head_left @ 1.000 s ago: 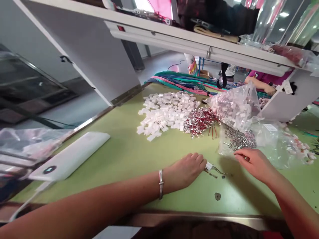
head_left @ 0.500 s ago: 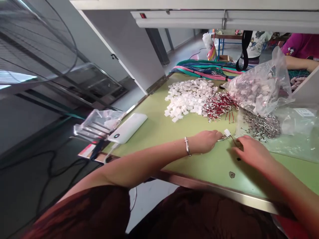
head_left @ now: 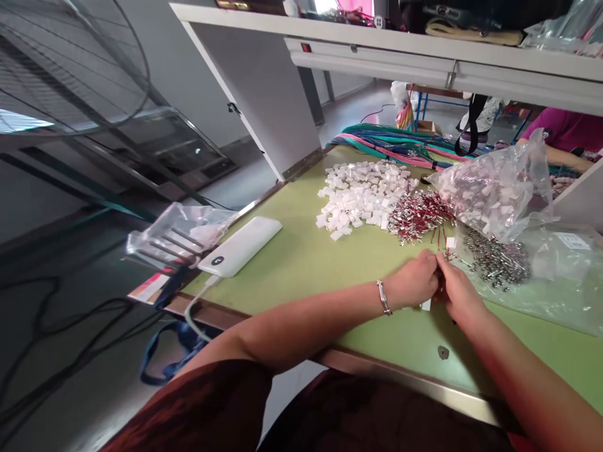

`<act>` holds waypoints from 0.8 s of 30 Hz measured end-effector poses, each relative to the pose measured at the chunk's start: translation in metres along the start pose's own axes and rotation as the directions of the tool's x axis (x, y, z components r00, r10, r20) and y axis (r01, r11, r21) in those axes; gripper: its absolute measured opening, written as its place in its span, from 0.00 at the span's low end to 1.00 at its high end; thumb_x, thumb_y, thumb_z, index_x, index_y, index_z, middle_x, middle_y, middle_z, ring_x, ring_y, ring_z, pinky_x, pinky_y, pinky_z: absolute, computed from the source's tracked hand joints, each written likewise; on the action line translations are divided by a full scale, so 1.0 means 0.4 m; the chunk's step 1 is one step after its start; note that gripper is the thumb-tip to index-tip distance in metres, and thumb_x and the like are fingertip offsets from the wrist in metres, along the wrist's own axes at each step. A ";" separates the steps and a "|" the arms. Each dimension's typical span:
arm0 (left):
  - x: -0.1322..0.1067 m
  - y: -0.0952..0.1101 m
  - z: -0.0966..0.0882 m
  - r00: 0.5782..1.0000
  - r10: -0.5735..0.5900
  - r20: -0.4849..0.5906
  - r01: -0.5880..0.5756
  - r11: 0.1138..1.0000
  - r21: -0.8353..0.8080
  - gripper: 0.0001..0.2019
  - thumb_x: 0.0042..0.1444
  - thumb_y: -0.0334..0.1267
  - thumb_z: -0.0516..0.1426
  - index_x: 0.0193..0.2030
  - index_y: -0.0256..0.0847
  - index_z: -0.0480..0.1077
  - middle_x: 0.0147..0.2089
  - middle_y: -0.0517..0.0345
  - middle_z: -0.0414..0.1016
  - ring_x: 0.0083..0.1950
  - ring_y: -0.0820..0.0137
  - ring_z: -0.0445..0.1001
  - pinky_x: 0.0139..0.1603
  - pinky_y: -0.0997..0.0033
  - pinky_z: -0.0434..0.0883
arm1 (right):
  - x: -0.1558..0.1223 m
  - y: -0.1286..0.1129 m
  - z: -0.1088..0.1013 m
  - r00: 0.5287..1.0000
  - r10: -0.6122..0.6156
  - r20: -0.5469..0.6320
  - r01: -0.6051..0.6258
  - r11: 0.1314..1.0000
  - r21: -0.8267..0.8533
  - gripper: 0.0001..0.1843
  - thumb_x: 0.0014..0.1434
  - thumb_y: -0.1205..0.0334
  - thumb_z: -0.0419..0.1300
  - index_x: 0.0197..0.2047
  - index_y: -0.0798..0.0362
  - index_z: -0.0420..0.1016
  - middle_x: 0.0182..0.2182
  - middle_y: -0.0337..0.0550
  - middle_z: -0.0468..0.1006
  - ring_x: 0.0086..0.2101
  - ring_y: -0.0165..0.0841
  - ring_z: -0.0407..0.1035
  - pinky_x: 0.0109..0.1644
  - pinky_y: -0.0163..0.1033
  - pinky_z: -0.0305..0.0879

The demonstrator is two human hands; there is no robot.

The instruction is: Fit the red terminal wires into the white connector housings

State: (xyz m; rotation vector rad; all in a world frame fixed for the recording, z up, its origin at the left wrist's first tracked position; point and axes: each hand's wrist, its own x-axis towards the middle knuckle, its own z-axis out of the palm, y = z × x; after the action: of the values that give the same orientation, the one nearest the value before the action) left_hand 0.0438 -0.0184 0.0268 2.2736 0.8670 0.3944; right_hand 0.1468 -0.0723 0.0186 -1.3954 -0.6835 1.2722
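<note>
My left hand (head_left: 414, 279), with a silver bracelet at the wrist, is closed, its fingertips meeting those of my right hand (head_left: 459, 290) above the green table. The right fingers are pinched on a thin wire, mostly hidden between the hands. What the left fingertips grip is covered. A small white connector (head_left: 451, 242) shows just beyond the fingertips, with tiny metal-tipped wire ends near it. Another white piece (head_left: 426, 305) peeks out below the left hand. Close beyond lies a heap of short red wires with metal terminals (head_left: 419, 215).
White connector housings (head_left: 355, 194) lie in a heap behind the hands. At right are a clear bag of white pieces (head_left: 494, 188) and loose metal terminals (head_left: 499, 257) on plastic. A white power bank (head_left: 242, 246) rests at left. Cable bundles (head_left: 377, 141) line the back.
My hands, apart before, have come together at the fingertips. The white connector on the wire from my right hand is no longer between them. The view has tilted up, showing the shelf.
</note>
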 end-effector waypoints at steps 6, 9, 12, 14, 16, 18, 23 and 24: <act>-0.006 0.004 0.024 0.996 0.064 -0.067 -0.073 0.988 -0.133 0.29 0.50 0.27 0.52 0.61 0.31 0.57 0.53 0.43 0.66 0.55 0.61 0.67 0.59 0.58 0.68 | 0.008 0.003 0.015 0.985 -0.059 -0.160 0.096 0.968 0.233 0.17 0.46 0.47 0.67 0.30 0.52 0.72 0.25 0.36 0.76 0.26 0.31 0.70 0.28 0.35 0.64; -0.017 0.001 0.024 0.996 0.094 -0.004 -0.092 0.974 -0.207 0.40 0.51 0.29 0.52 0.70 0.33 0.41 0.59 0.41 0.63 0.56 0.60 0.67 0.59 0.55 0.68 | 0.013 0.006 0.009 0.982 -0.053 -0.182 0.107 0.948 0.301 0.16 0.44 0.50 0.69 0.29 0.51 0.70 0.22 0.33 0.74 0.24 0.29 0.68 0.30 0.35 0.64; -0.034 0.006 0.028 0.991 0.132 -0.029 -0.134 0.929 -0.344 0.39 0.56 0.31 0.52 0.72 0.38 0.38 0.62 0.44 0.63 0.61 0.58 0.64 0.63 0.51 0.64 | 0.017 0.003 0.008 0.978 -0.071 -0.197 0.137 0.929 0.343 0.17 0.44 0.51 0.69 0.32 0.51 0.71 0.25 0.34 0.76 0.27 0.31 0.71 0.33 0.37 0.67; -0.049 0.010 0.034 0.984 0.164 -0.065 -0.174 0.841 -0.513 0.37 0.59 0.31 0.51 0.72 0.42 0.36 0.64 0.46 0.62 0.64 0.60 0.62 0.65 0.51 0.62 | 0.012 -0.003 0.010 0.973 -0.095 -0.210 0.166 0.921 0.353 0.17 0.45 0.50 0.68 0.34 0.51 0.71 0.28 0.35 0.78 0.29 0.31 0.72 0.35 0.38 0.68; -0.066 0.012 0.041 0.984 0.143 -0.103 -0.175 0.752 -0.636 0.34 0.63 0.30 0.48 0.72 0.45 0.35 0.68 0.46 0.56 0.68 0.61 0.58 0.66 0.53 0.62 | -0.002 -0.012 0.011 0.970 -0.110 -0.216 0.184 0.914 0.362 0.17 0.47 0.49 0.68 0.35 0.50 0.72 0.30 0.36 0.79 0.29 0.31 0.73 0.35 0.38 0.68; -0.083 0.013 0.048 0.987 0.097 -0.131 -0.161 0.718 -0.677 0.31 0.65 0.28 0.43 0.72 0.46 0.35 0.72 0.46 0.50 0.71 0.62 0.53 0.67 0.53 0.61 | -0.019 -0.019 0.004 0.972 -0.108 -0.208 0.184 0.903 0.389 0.17 0.48 0.49 0.67 0.35 0.50 0.72 0.31 0.37 0.80 0.30 0.32 0.74 0.35 0.38 0.69; -0.122 0.042 0.046 0.963 0.242 -0.122 -0.262 0.722 -0.640 0.32 0.66 0.29 0.44 0.72 0.49 0.33 0.73 0.48 0.47 0.72 0.59 0.50 0.69 0.51 0.59 | -0.044 -0.023 -0.051 0.961 -0.117 -0.252 0.199 0.922 0.331 0.17 0.49 0.48 0.67 0.34 0.50 0.69 0.28 0.36 0.78 0.28 0.31 0.73 0.33 0.37 0.70; -0.126 0.055 0.046 0.948 0.300 -0.107 -0.304 0.748 -0.590 0.33 0.65 0.30 0.46 0.72 0.49 0.34 0.73 0.48 0.44 0.73 0.58 0.47 0.70 0.49 0.57 | -0.043 -0.022 -0.063 0.951 -0.141 -0.275 0.222 0.931 0.289 0.17 0.49 0.47 0.67 0.32 0.50 0.68 0.26 0.35 0.76 0.27 0.30 0.72 0.33 0.38 0.70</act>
State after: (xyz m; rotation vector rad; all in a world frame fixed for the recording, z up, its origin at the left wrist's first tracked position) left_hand 0.0260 -0.0737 0.0259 1.7960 0.2896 0.7120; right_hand 0.1678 -0.0939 0.0288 -1.1694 -0.4029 0.9856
